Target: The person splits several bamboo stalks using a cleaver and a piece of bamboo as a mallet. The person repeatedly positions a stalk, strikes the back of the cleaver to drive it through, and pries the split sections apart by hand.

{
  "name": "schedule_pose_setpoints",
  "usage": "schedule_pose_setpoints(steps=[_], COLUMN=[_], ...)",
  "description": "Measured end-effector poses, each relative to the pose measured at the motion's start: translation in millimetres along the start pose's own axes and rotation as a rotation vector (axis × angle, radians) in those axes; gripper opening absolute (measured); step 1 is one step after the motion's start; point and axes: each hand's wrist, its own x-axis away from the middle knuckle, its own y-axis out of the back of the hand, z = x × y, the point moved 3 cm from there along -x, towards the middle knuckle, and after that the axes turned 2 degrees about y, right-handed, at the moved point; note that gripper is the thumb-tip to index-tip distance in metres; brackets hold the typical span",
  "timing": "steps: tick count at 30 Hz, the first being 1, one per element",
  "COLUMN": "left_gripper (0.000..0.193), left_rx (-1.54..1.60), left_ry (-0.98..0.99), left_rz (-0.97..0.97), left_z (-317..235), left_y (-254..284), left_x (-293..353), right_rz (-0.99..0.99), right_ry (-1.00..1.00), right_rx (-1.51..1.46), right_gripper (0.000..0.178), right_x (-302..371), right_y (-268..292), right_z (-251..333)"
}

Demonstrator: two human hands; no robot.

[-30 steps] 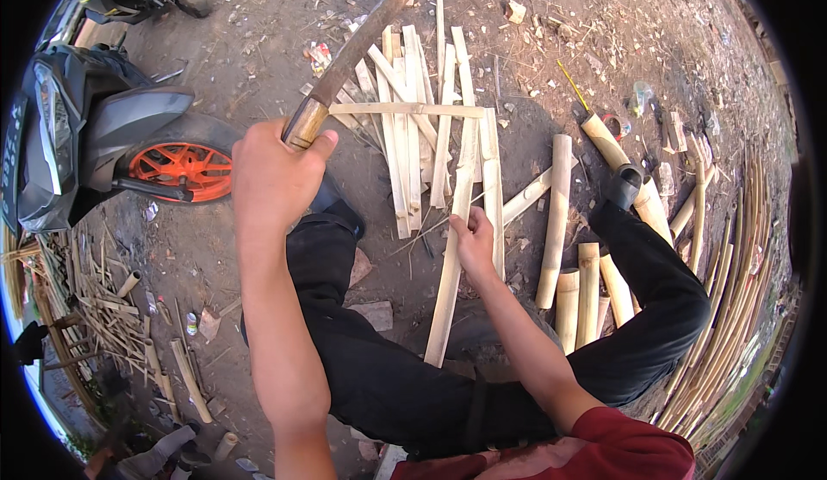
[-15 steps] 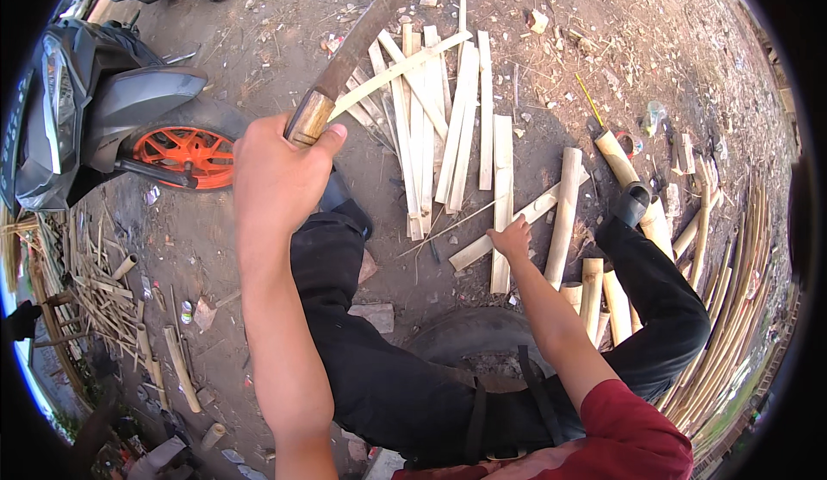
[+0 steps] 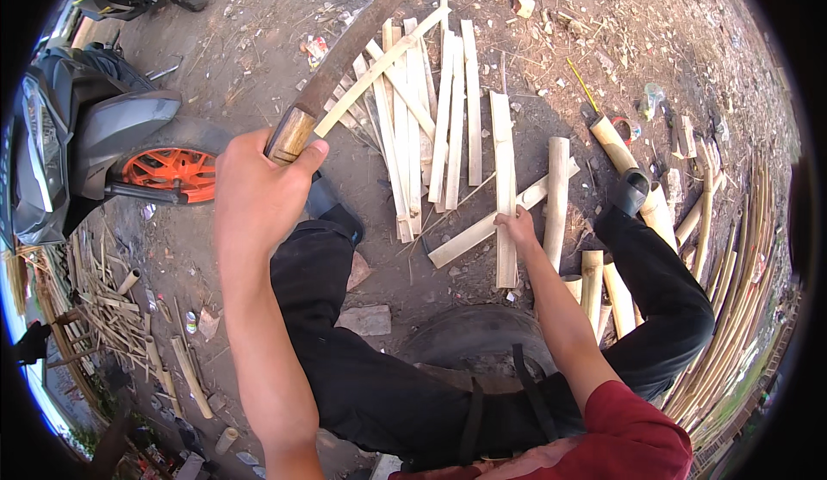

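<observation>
Dirt ground [image 3: 715, 75] is littered with scraps [image 3: 523, 5], and at the left a motorbike [image 3: 151, 118] is parked. By the left hand [image 3: 263, 187] a knife [image 3: 345, 60] is firmly gripped, angled up and away past a pile [image 3: 415, 140] of split bamboo. Close to that hand the near end of a thin strip [image 3: 379, 68] is seen; whether it is held too cannot be told.

On a slat [image 3: 502, 148], beyond a tyre [image 3: 439, 332], the right hand [image 3: 522, 229] is laid; whether the grip is fully closed there cannot be told, since the underside is hidden. A second slat [image 3: 461, 245] is crossed by the first and appears to be lodged under a pole [image 3: 556, 200].

If the upper slat is pulled sideways, the lower one could be dragged and the pole rolled, because the pieces are only loosely laid. Splinters could be driven into the skin by raw split edges if the slat is slid through the grip. Most serious is judged to be the knife: should the right hand be brought beneath it, a cut could be caused by poor aim or a twisting slat.
</observation>
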Motion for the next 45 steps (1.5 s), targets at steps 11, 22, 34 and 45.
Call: schedule_pose_setpoints(steps=[11,22,34,45], left_gripper=[0.035,0.031,0.033,0.028], left_rx=[-0.146,-0.105,-0.069,0.055], left_ry=[-0.189,-0.213,-0.230,-0.136], left_rz=[-0.003,0.040,-0.028,-0.021], left_z=[-29,-52,-16,10], left_y=[-20,-44,-45,-8], left_x=[10,38,16,31], right_rz=[-0.239,-0.212,-0.163,-0.251], right_ry=[0.197,-0.083,0.006,0.087], right_rx=[0.121,0.454,0.475,0.615], right_gripper=[0.057,0.061,0.052,0.046], right_x=[65,40,42,58], right_y=[31,21,15,2], right_z=[49,-17,-32,-32])
